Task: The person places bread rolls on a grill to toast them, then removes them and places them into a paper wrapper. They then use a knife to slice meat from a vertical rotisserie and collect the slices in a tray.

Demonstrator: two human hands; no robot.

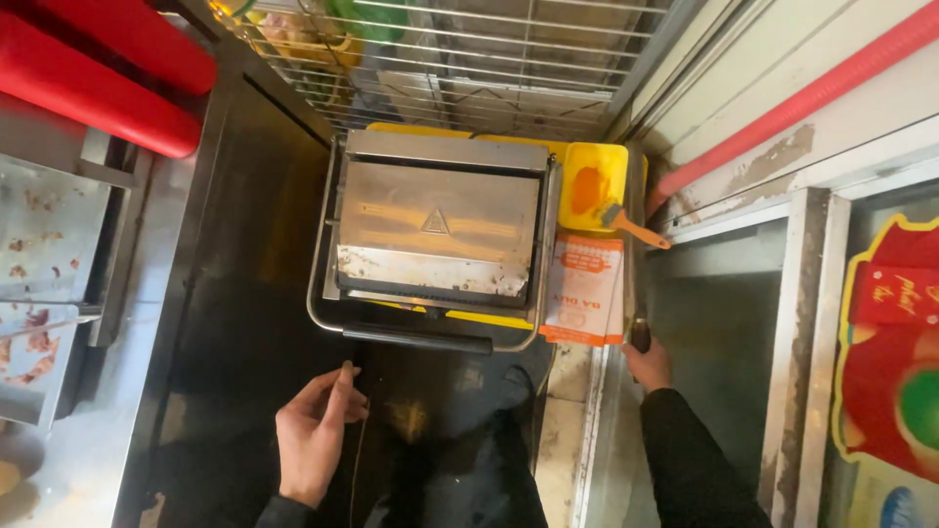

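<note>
We look straight down from a head camera into a narrow food stall workspace. In the middle sits a shut stainless-steel contact grill press [437, 230] with a flat, scorched lid and a black bar handle [418, 338] along its near edge. The grill stands on a yellow board [489, 319] that shows at its edges.

Our left hand [313, 435] hovers below the grill, palm down, fingers loosely spread and empty, with the fingertips just short of the black handle and not touching it. Beneath that hand is a dark, shiny metal desk [235, 323].

Our right hand [649, 365], in a dark sleeve, is at the right of the grill. Its fingers are curled around a dark handle end [640, 337] beside a metal frame rail [602, 430]; we cannot tell what the handle belongs to.

Just to the right of the grill lies a white paper bag with orange print [585, 289]. Behind it is a square yellow plastic tub [594, 184] holding orange sauce, with an orange-handled pastry brush [631, 225] resting across its rim.

A wire rack [460, 59] crosses the top of the view. At the upper left are two red padded rolls [98, 78], and below them a steel tray with food scraps [39, 264]. A red pipe [802, 98] slants across the wall on the right.
</note>
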